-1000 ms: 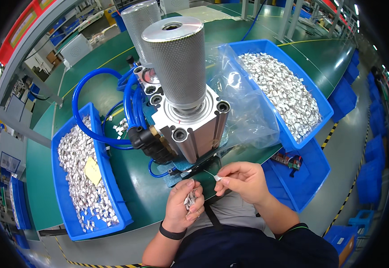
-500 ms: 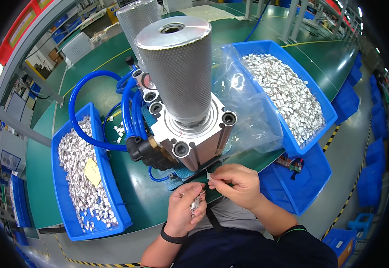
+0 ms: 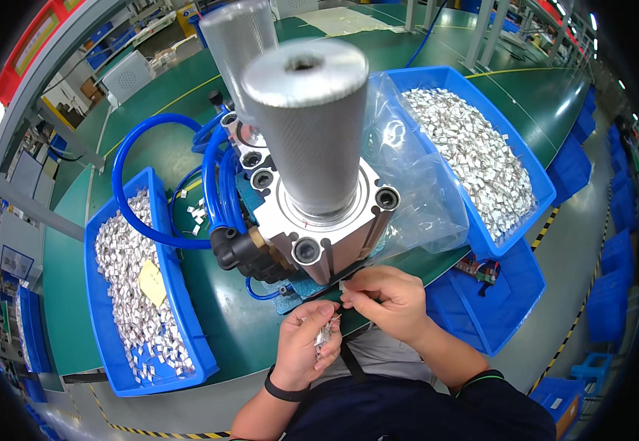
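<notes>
My left hand [image 3: 303,344] is curled round a small bunch of white square parts with thin wire leads [image 3: 325,336]. Close by on the right, my right hand [image 3: 389,301] pinches one such small part at its fingertips, by the lower front edge of a pneumatic press [image 3: 327,242]. The fingertips partly cover that part. Above the press's silver square body stands a knurled metal cylinder [image 3: 305,125], blurred at its top. A second knurled cylinder [image 3: 239,40] rises behind it.
Blue bins of similar white parts stand at left [image 3: 203,360] and right [image 3: 543,192]. Blue hoses [image 3: 117,169] loop left of the press. A clear plastic bag [image 3: 422,213] lies by the right bin. Another blue bin [image 3: 507,309] sits below the green table's [image 3: 231,338] right edge.
The press body and its knurled cylinders have shifted slightly to the right and down, and the front cylinder is now blurred. Both hands stay almost in place, still gripping the small parts.
</notes>
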Available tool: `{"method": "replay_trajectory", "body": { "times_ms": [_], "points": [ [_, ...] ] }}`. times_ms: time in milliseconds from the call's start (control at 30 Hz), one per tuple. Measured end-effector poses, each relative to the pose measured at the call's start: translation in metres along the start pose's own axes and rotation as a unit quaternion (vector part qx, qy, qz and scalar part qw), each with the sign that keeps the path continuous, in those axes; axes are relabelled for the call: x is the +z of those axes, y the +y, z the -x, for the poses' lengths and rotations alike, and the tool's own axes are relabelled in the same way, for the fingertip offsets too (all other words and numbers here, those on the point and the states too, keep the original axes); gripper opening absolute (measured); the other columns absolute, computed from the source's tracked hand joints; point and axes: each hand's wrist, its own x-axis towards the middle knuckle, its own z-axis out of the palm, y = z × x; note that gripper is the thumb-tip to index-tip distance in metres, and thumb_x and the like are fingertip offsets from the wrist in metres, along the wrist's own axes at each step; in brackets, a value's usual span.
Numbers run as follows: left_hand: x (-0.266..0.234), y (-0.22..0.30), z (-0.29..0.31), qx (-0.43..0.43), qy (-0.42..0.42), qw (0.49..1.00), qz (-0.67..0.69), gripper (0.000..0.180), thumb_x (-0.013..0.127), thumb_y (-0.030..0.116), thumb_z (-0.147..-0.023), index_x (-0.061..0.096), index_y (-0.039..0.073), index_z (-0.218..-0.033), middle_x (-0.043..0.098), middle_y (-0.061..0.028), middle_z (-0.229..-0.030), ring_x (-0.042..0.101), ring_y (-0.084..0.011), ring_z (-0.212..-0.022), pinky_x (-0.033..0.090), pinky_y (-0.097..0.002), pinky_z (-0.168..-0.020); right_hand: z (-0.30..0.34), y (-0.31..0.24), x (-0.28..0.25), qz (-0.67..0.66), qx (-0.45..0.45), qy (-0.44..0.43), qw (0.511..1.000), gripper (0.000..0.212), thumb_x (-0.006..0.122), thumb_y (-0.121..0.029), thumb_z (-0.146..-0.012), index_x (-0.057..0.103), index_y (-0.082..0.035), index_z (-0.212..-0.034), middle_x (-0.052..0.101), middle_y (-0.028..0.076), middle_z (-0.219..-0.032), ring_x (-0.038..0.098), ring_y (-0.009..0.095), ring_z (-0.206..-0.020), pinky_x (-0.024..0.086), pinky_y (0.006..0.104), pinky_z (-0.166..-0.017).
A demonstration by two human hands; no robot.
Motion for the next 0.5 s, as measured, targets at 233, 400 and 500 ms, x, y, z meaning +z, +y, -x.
{"method": "replay_trajectory", "body": {
  "times_ms": [233,400,500],
  "points": [
    [-0.002,-0.001,-0.001,0.003,-0.006,1.0,0.003,0.014,0.054,0.014,-0.093,0.058,0.001,-0.096,0.053,-0.0074,-0.075,0.043,-0.0106,-0.041,0.027,-0.0203,-0.029,0.0,0.001,-0.001,-0.025,0.009,-0.013,1.0,0.014,0.068,0.004,-0.077,0.067,0.005,-0.091,0.066,0.012,-0.087,0.067,0.015,-0.07,0.053,0.0236,-0.057],
    [-0.003,-0.002,-0.001,0.008,-0.007,1.0,0.001,0.015,0.053,0.013,-0.093,0.058,0.0,-0.099,0.054,-0.0077,-0.075,0.043,-0.011,-0.041,0.027,-0.0203,-0.03,0.005,-0.003,-0.008,-0.056,0.018,-0.056,0.997,0.013,0.066,0.006,-0.08,0.065,0.007,-0.093,0.065,0.014,-0.09,0.068,0.016,-0.076,0.055,0.024,-0.06],
    [-0.003,-0.002,0.0,0.014,-0.009,1.0,0.005,0.016,0.053,0.012,-0.093,0.058,0.0,-0.102,0.054,-0.0076,-0.074,0.043,-0.011,-0.042,0.027,-0.0204,-0.03,0.013,-0.008,-0.01,-0.123,0.039,-0.063,0.99,0.012,0.063,0.007,-0.081,0.065,0.008,-0.094,0.064,0.015,-0.093,0.068,0.018,-0.078,0.057,0.025,-0.064]
  ]
}}
